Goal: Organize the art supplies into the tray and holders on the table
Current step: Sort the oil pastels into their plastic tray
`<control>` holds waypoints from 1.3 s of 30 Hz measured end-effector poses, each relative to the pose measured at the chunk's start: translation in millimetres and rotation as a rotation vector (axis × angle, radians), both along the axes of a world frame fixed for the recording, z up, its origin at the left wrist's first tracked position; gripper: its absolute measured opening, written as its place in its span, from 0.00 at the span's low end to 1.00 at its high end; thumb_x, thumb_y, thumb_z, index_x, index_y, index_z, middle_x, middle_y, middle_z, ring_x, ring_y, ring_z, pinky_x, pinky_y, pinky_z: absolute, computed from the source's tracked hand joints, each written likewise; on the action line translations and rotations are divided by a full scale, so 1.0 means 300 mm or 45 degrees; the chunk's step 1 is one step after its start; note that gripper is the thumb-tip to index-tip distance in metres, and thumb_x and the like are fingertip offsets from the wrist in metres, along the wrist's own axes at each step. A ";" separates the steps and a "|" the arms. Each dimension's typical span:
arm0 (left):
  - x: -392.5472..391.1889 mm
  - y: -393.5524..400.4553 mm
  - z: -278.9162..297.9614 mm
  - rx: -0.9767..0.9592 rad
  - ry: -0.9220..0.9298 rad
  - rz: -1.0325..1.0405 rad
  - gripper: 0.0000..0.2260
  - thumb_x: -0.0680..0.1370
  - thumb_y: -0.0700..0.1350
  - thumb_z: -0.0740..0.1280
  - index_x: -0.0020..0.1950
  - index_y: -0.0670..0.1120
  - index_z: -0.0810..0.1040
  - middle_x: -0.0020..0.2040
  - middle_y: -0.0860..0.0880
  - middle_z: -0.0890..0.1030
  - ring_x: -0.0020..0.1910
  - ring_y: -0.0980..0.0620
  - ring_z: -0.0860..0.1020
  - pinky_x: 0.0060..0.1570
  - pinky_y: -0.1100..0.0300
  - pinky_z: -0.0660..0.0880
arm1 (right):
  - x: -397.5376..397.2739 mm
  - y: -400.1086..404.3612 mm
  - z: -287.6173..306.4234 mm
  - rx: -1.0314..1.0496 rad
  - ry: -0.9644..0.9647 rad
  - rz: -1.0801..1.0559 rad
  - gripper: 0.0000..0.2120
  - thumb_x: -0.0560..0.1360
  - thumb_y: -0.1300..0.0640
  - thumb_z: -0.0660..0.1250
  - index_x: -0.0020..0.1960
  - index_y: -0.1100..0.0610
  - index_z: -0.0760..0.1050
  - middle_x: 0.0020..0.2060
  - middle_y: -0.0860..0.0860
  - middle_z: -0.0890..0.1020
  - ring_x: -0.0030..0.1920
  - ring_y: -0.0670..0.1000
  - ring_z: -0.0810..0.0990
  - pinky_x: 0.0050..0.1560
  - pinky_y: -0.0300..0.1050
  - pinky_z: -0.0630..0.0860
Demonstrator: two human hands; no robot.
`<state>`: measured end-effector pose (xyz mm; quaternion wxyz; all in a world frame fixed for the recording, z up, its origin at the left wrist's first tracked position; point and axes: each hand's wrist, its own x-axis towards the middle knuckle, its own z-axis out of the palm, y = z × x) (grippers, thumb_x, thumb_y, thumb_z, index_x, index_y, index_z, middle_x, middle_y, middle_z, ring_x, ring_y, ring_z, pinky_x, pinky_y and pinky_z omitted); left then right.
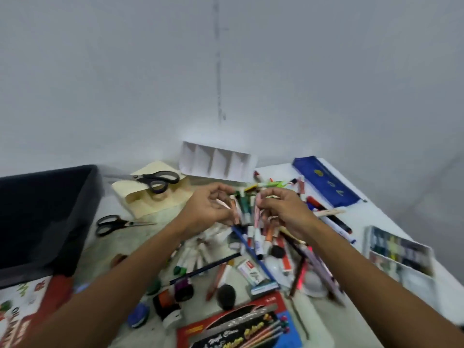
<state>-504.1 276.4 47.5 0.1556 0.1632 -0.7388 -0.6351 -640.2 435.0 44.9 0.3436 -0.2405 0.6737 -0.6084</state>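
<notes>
My left hand [206, 209] and my right hand [286, 212] are raised together above the middle of the table, their fingers curled round a bunch of markers and pens [244, 209] held between them. Below lies a heap of loose markers, pencils and brushes [263, 244]. A white divided holder [218, 163] stands against the wall behind the hands. The dark tray [45, 217] sits at the left. A cream wooden holder [150, 199] lies beside it with black scissors [153, 180] on top.
A second pair of scissors [115, 224] lies near the tray. A blue pouch [326, 182] is at the back right, a paint set [399, 249] at the right edge. A red pencil box [241, 325], tape rolls [173, 297] and a printed sheet [22, 305] lie in front.
</notes>
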 end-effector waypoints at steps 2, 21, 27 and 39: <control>-0.110 0.113 -0.003 0.031 -0.004 -0.106 0.15 0.69 0.26 0.73 0.51 0.38 0.78 0.38 0.44 0.81 0.33 0.46 0.82 0.34 0.54 0.82 | -0.053 0.137 0.007 0.021 0.036 -0.145 0.09 0.75 0.68 0.67 0.51 0.57 0.75 0.28 0.52 0.79 0.25 0.49 0.77 0.21 0.36 0.63; -0.598 0.919 -0.132 -0.182 -0.445 -0.700 0.10 0.68 0.30 0.76 0.47 0.37 0.81 0.38 0.40 0.81 0.34 0.43 0.83 0.40 0.50 0.82 | -0.203 0.985 -0.110 0.461 0.136 -0.723 0.08 0.74 0.68 0.69 0.52 0.64 0.75 0.36 0.61 0.84 0.32 0.54 0.83 0.28 0.42 0.75; -0.602 0.931 -0.155 -0.514 -0.448 -0.715 0.08 0.67 0.35 0.78 0.42 0.44 0.82 0.37 0.46 0.83 0.33 0.51 0.83 0.33 0.63 0.80 | -0.229 0.954 -0.120 0.604 0.210 -0.573 0.07 0.73 0.68 0.70 0.50 0.66 0.75 0.36 0.63 0.84 0.31 0.56 0.83 0.25 0.40 0.74; -0.561 0.902 -0.199 -1.191 0.063 -0.837 0.16 0.69 0.52 0.77 0.53 0.47 0.84 0.45 0.50 0.80 0.42 0.55 0.75 0.42 0.59 0.75 | -0.263 0.925 -0.143 0.821 0.369 -0.411 0.02 0.72 0.66 0.73 0.45 0.62 0.81 0.36 0.59 0.84 0.33 0.54 0.85 0.39 0.53 0.84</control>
